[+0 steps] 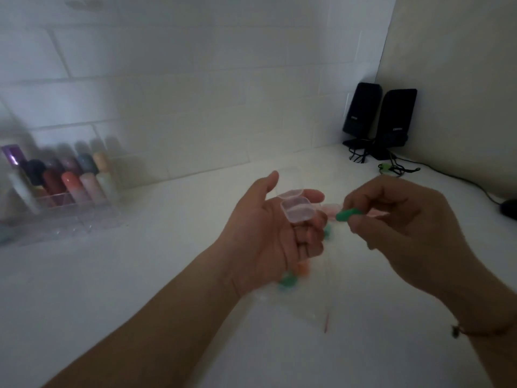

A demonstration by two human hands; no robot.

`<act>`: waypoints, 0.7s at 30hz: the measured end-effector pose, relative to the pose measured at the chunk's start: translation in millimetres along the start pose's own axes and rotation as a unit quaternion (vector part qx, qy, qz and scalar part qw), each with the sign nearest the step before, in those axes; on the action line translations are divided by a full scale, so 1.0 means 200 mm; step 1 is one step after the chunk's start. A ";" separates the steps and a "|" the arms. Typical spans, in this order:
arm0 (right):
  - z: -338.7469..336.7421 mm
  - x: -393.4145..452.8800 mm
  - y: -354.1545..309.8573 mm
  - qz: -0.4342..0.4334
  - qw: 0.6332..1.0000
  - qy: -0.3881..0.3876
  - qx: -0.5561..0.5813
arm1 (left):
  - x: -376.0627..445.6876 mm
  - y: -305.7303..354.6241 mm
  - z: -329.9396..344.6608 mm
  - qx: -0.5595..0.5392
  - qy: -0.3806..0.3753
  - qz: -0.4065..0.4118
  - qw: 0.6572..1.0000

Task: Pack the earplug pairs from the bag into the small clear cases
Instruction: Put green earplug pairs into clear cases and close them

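The left hand (268, 233) cradles an open clear case (296, 210) on relaxed fingers while right hand (397, 222) fingers pinch a green earplug (348, 214).

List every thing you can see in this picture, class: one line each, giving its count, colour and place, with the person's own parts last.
clear case: one, clear, open, resting on the left palm
green earplug: one, pinched in the right fingertips
loose earplugs: several, green and orange, blurred, on the counter below the left hand
plastic bag: one, clear, flat on the counter
speakers: two, black, far right corner
tubes: several, mixed colours, in the organiser
organiser: one, clear, left by the wall
mouse: one, black, right edge
counter: one, white
left hand: one, palm up
right hand: one, beside the case
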State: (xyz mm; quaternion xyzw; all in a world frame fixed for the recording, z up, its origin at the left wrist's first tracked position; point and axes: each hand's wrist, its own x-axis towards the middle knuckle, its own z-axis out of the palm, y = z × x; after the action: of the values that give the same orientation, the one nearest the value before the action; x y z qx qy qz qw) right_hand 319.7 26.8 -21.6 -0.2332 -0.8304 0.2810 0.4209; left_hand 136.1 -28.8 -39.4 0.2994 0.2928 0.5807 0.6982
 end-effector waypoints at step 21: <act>0.14 -0.04 -0.04 0.044 0.998 0.012 -0.034 | -0.01 -0.05 0.03 0.020 -0.034 -0.035 0.999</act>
State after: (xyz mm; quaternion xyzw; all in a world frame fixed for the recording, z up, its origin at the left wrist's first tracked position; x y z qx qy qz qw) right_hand 299.5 8.5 -35.2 -0.2874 -0.8232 0.2677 0.4100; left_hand 148.0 -32.2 -43.1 0.3224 0.2908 0.5398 0.7212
